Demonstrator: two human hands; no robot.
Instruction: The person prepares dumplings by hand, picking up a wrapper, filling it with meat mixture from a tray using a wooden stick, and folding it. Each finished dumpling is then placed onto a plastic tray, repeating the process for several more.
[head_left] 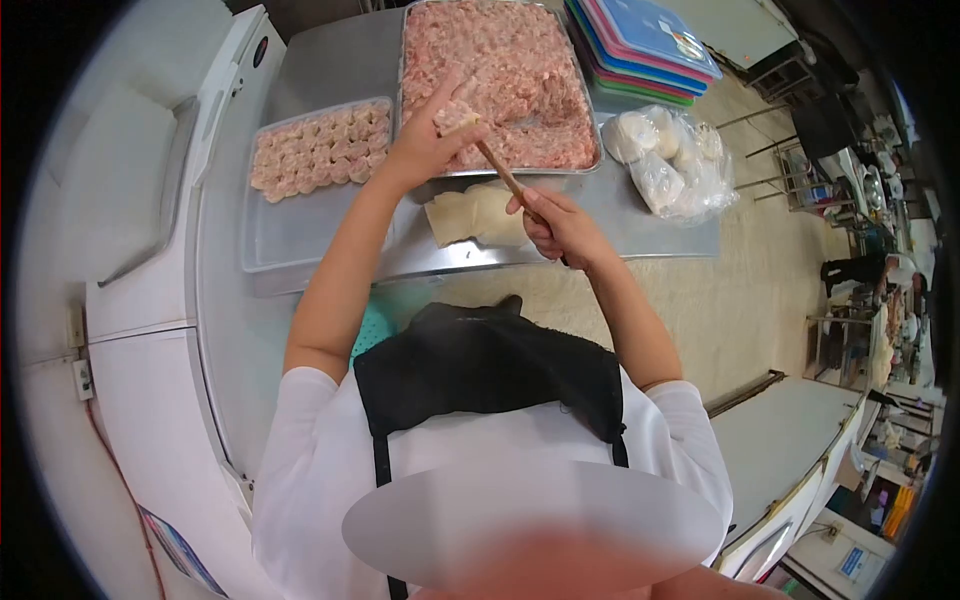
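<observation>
A large metal tray [598,150] of pink minced meat [500,60] lies at the top centre. Over its lower left part is my left hand [432,140], with a portion of meat at its palm and fingers. My right hand [562,228] is closed round a brown stick-like tool [505,172], whose far end reaches my left hand. Pale flat wrappers [475,215] are stacked on the metal table just below the tray. To the left, a clear tray [300,235] holds rows of filled dumplings [320,150].
Clear bags of pale round items [665,160] lie right of the meat tray. Stacked coloured lids [650,50] stand behind them. A white appliance [150,400] is at the left. Farther right, a person [895,270] is among shelves and racks.
</observation>
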